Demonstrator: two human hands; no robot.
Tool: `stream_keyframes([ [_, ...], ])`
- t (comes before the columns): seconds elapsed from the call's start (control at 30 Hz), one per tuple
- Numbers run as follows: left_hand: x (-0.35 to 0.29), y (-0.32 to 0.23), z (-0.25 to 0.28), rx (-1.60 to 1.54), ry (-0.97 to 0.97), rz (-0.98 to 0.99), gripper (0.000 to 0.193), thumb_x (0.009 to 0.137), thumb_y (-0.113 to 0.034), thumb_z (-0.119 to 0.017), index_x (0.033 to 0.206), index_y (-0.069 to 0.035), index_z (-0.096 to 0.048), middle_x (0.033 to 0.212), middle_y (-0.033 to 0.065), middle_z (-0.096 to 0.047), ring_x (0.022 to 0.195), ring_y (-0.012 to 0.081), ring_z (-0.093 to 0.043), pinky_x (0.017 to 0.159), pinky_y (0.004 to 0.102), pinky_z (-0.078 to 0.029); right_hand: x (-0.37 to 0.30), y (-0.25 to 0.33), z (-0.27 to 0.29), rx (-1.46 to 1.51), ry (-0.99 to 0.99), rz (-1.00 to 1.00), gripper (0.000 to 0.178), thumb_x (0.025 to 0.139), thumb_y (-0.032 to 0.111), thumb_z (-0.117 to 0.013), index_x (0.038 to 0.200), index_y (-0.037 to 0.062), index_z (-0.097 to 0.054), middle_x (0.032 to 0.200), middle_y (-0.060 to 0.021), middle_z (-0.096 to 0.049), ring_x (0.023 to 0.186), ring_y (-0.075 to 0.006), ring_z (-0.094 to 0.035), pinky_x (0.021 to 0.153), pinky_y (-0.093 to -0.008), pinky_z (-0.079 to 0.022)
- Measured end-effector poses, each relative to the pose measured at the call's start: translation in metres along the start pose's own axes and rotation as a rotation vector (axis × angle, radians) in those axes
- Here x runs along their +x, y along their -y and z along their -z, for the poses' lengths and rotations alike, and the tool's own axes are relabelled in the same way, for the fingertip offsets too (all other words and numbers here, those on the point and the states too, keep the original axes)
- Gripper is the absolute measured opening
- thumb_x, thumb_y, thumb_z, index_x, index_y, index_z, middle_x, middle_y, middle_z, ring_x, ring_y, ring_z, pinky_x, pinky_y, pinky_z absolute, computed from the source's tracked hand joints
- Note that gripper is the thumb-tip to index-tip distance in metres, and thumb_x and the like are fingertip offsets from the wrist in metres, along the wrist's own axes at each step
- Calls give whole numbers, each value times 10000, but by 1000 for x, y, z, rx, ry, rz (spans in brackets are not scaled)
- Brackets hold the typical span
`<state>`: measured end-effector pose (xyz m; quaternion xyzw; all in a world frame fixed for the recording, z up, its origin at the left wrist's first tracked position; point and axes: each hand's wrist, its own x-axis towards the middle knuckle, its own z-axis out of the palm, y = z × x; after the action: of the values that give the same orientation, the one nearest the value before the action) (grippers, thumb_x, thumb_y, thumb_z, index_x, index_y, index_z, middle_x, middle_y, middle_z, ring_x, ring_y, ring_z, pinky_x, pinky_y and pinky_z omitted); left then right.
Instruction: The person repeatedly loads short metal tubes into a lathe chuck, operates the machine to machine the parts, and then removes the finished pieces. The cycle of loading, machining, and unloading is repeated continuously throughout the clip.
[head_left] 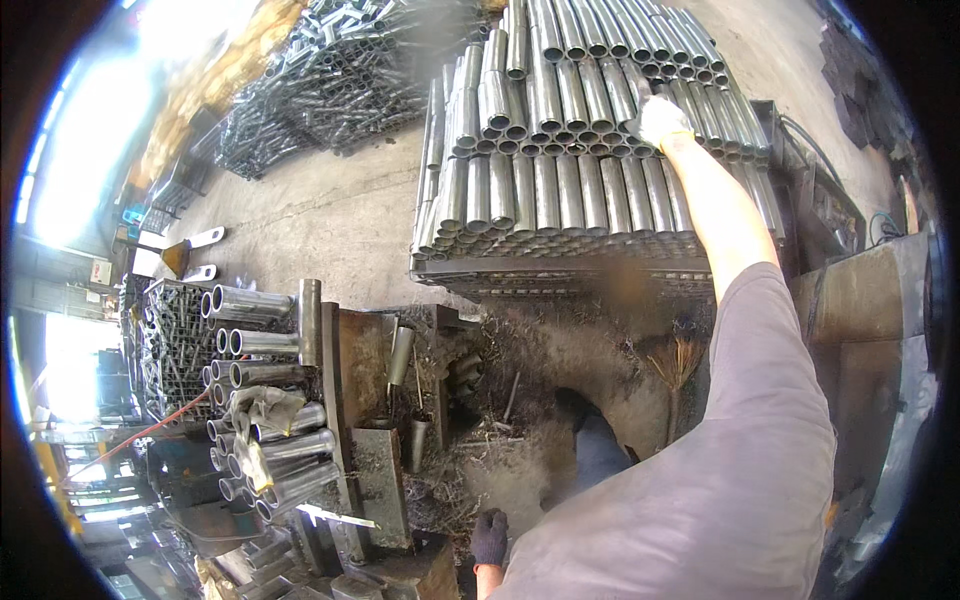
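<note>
My right hand (pixel 662 122), in a white glove, reaches out at the end of a straight arm to a big stack of steel pipes (pixel 556 195). Its fingers close around the near end of one pipe in the upper rows, and the hand covers that end. Low in the view hangs my left hand (pixel 490 538) in a dark glove, beside my body. Its fingers look loosely extended, with nothing visible in them. The stacked pipes lie in layers with their open ends toward me, on a dark metal rack (pixel 560 266).
At left, more pipes (pixel 265 343) lie on a stand with a crumpled cloth glove (pixel 268 408) on top. Metal shavings and a straw broom (pixel 678 362) are on the floor. A heap of metal parts (pixel 330 85) lies farther back. A metal cabinet (pixel 860 310) stands at right.
</note>
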<state>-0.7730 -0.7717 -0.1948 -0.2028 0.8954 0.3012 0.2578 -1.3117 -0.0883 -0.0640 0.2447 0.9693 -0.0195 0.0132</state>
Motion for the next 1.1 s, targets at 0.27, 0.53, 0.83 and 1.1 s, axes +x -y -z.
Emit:
stream_keyframes([
  [0.27,14,-13,0,-110,152,146,477,1019,-432,-633,1280,-37,-694,1063,167,-772,977,271,-754,896,409,-563,-145,-32,-7,1545,36,140,563,1058,184,-546,1592,47,-430,1341,-185,-647,1048,-210,-699,837,-318,-649],
  [0.53,-7,-46,-4,-1229,442,21,561,1072,-460,-618,1377,11,-635,1293,116,-707,1141,201,-662,1002,360,-541,-443,86,-67,1489,877,426,707,1071,562,-419,1547,51,-530,1126,-157,-751,817,-208,-728,688,-326,-608],
  [0.83,-225,81,56,-2255,-169,176,506,1029,-276,-708,1424,-6,-543,1377,152,-628,1277,284,-621,1162,445,-489,-746,271,-31,592,1470,1347,585,812,124,-844,1383,124,-717,1283,-94,-756,1138,-134,-675,1030,-300,-525],
  [1.1,-412,262,109,-1340,-1137,38,292,855,-59,-820,1097,0,-669,905,82,-752,821,181,-736,770,346,-633,-926,345,57,510,1232,1805,508,864,194,-799,1324,-2,-704,1284,-188,-742,1173,-245,-717,1021,-366,-566],
])
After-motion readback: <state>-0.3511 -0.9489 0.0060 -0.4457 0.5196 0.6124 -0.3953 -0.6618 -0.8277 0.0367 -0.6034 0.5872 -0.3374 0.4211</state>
